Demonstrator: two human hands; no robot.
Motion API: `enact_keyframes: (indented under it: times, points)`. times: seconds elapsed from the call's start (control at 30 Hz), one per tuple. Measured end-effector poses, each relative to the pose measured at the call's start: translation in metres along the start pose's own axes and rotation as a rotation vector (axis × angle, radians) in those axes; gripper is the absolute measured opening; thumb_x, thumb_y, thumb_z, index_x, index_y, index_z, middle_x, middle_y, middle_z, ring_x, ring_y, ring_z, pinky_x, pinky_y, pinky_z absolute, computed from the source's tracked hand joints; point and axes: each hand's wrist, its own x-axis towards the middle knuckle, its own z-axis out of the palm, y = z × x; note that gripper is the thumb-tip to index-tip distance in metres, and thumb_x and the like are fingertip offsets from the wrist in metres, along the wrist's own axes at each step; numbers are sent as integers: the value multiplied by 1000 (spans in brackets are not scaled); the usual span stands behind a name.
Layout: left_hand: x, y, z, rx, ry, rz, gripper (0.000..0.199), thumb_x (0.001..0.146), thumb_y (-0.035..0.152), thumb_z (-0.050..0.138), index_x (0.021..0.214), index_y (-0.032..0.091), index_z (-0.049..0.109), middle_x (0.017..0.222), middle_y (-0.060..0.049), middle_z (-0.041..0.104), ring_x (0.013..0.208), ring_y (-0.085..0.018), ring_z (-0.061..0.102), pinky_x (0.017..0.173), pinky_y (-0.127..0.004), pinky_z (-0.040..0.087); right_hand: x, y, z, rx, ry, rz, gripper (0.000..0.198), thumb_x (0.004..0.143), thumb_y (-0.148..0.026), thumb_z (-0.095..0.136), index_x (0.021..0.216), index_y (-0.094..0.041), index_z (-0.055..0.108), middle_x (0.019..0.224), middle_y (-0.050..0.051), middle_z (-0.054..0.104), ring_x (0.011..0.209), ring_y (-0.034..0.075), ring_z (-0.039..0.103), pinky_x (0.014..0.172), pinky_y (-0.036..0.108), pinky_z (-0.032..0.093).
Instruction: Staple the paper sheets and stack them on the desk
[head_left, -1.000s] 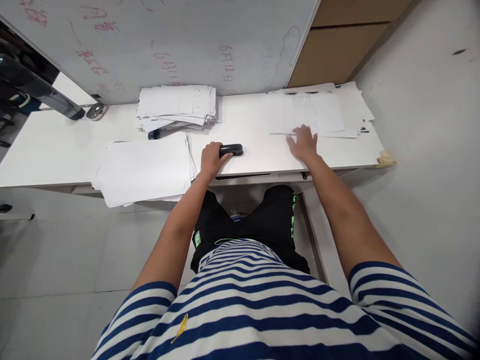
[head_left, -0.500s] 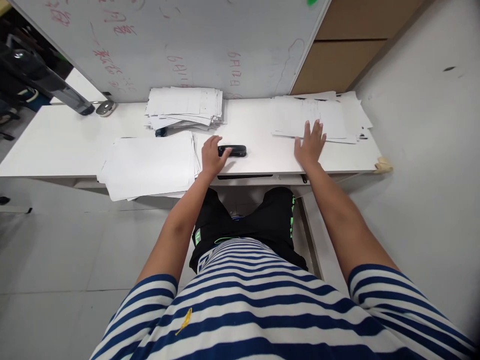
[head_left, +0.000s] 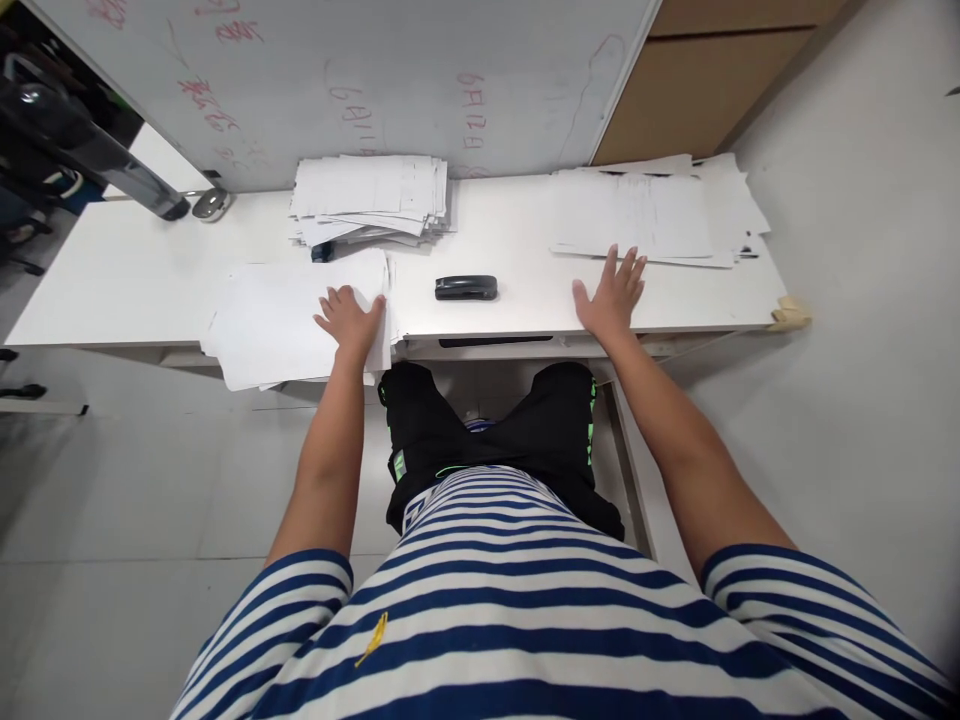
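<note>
My left hand (head_left: 349,320) is on or just over the right part of a stack of white paper (head_left: 270,320), which hangs over the desk's front edge. Its fingers are spread and hold nothing. To its right a black stapler (head_left: 466,288) lies on the white desk, with neither hand on it. My right hand (head_left: 614,295) rests flat with fingers apart, the fingertips by the lower edge of another spread of papers (head_left: 637,215) at the right.
Behind the left stack lies a thicker paper pile (head_left: 367,190), with a small dark object (head_left: 322,252) in front. A computer mouse (head_left: 211,205) and a dark bottle-like cylinder (head_left: 154,185) stand far left. A whiteboard (head_left: 405,60) rises behind the desk (head_left: 517,300).
My left hand has let go of the stapler and moved left onto the paper stack, its fingers spreading. The right hand stays nearly in place. The view has shifted slightly.
</note>
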Motion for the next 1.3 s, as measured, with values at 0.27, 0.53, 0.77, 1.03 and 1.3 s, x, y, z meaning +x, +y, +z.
enact_keyframes:
  times: [0.27, 0.53, 0.77, 1.03, 1.3]
  points:
    - [2, 5, -7, -46, 40, 16, 54, 90, 50, 59, 135, 22, 52, 149, -19, 56, 151, -42, 36, 121, -71, 22, 0, 1, -2, -82, -41, -10, 89, 97, -52, 38, 168, -24, -6, 175, 16, -7, 159, 47, 0, 111, 81, 25]
    - [14, -3, -25, -95, 17, -9, 41, 86, 41, 63, 119, 18, 59, 115, -18, 69, 119, -40, 63, 109, -58, 45, -3, -1, -7, 14, 6, -37, 84, 99, -53, 35, 169, -24, -1, 176, 17, -5, 159, 48, 0, 110, 83, 23]
    - [2, 11, -25, -28, -41, 48, 81, 73, 63, 75, 136, 18, 51, 146, -27, 52, 135, -48, 51, 111, -71, 36, -1, 6, -1, -35, -14, -32, 86, 99, -54, 37, 169, -23, -3, 176, 17, -3, 159, 49, 1, 111, 82, 25]
    - [1, 9, -24, -25, -34, 51, 67, 75, 60, 75, 126, 21, 53, 140, -26, 56, 134, -46, 53, 109, -70, 38, 0, 6, 3, -26, 1, -29, 85, 100, -56, 36, 169, -23, -1, 175, 17, 1, 159, 48, 4, 112, 81, 26]
    - [7, 4, -27, -66, -31, 26, 65, 70, 54, 78, 122, 23, 51, 129, -19, 62, 121, -42, 62, 106, -63, 45, -1, 3, -2, 41, 0, -17, 84, 99, -55, 34, 169, -24, 0, 175, 17, 2, 159, 47, 3, 113, 81, 22]
